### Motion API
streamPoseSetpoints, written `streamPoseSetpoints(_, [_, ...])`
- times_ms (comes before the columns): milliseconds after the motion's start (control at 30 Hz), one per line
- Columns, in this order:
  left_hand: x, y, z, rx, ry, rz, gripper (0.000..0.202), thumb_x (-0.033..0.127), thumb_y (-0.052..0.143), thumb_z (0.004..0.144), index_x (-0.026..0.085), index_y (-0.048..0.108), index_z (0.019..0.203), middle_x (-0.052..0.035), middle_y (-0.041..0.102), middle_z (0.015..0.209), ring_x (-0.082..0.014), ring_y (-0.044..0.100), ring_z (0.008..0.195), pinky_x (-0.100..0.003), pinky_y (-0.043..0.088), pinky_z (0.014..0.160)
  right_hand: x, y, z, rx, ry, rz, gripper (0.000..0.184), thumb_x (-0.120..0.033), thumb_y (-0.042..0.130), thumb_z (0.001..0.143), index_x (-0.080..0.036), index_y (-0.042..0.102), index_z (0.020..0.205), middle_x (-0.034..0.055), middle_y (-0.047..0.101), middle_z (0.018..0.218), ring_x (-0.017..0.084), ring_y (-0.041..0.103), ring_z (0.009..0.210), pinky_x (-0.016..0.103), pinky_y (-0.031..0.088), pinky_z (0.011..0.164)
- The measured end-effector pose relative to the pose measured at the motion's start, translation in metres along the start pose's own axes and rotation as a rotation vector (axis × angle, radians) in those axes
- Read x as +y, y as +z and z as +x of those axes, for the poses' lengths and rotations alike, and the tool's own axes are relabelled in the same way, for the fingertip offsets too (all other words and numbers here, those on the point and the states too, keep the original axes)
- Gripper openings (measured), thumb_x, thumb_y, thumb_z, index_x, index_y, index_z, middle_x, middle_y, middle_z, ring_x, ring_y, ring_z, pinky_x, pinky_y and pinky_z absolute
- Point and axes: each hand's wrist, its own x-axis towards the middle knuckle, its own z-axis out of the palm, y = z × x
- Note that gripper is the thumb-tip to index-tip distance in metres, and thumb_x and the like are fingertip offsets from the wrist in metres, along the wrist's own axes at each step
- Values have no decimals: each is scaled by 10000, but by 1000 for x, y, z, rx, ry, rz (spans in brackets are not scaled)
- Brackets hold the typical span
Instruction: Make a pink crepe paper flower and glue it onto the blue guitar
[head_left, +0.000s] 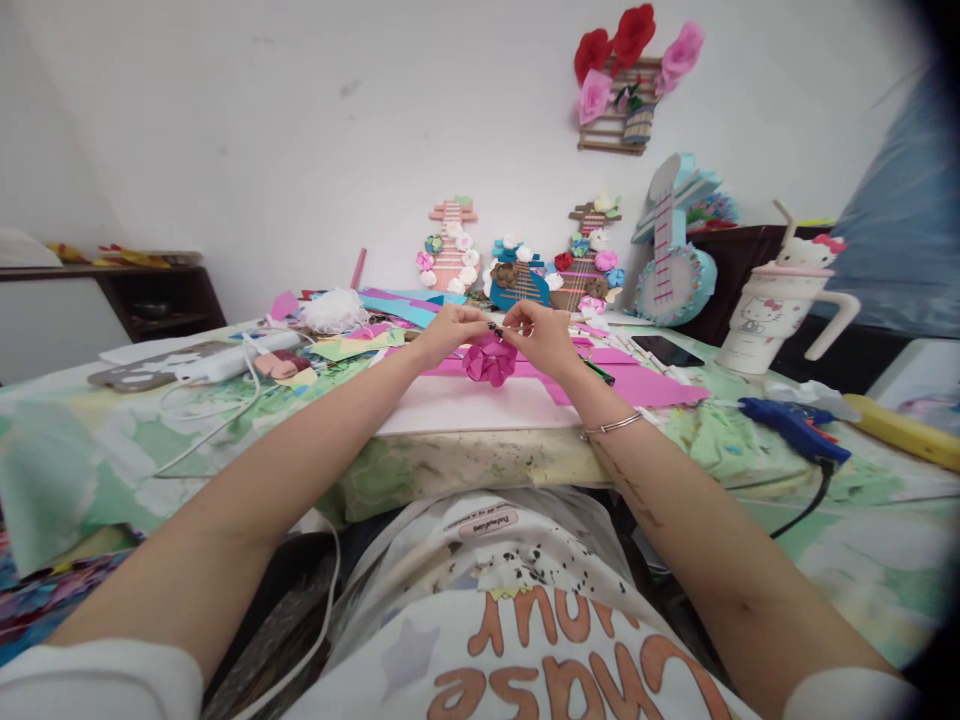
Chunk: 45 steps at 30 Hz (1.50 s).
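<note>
A magenta paper flower [489, 362] with crumpled petals hangs just above the front of the table, between my two hands. My left hand [456, 332] pinches its upper edge from the left, thumb and fingers together. From the right, my right hand [541, 335] grips the same edge with bent fingers, and the fingertips of both hands nearly meet. Under and behind the flower lie magenta paper sheets [630, 384] and a white board [450, 408].
A blue glue gun [795, 425], a yellow-handled tool [907, 430], a white tumbler [772, 315] and a black phone [666, 350] lie or stand on the right. A white power strip [225, 360] with cable and paper scraps sit left. Decorated paper instruments [521, 285] line the wall.
</note>
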Motion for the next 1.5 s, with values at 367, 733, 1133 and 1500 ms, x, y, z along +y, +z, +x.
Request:
streamPoseSetpoints(367, [-7,-4,2,-31,25,72,406,405,823,578,89,733,816,-68,709,718,-124,595,608,-236,415,565,3,0,1,11,26,-29,77,-218,591,785,-186,635,730,20,683,742,184,593,742,328,377,736])
streamPoseSetpoints(733, [-2,1,0,-61,77,153,282,369,732,678,92,726,726,-20,648,614,-104,533,571,-225,393,547,3,0,1,10,26,-64,111,-231,575,782,-186,641,704,16,682,712,185,603,713,314,387,703])
streamPoseSetpoints(1133, [-3,1,0,-70,67,151,259,308,724,671,89,738,808,-40,690,688,-108,561,596,-229,422,575,1,0,0,30,50,-40,80,-216,595,757,-191,636,693,10,696,729,189,622,733,338,410,736])
streamPoseSetpoints(1500, [0,1,-1,-31,36,76,251,315,690,700,111,752,833,-66,720,731,-141,632,656,-275,517,666,4,1,1,24,30,24,71,-244,598,769,-187,633,745,30,688,770,186,599,749,335,408,739])
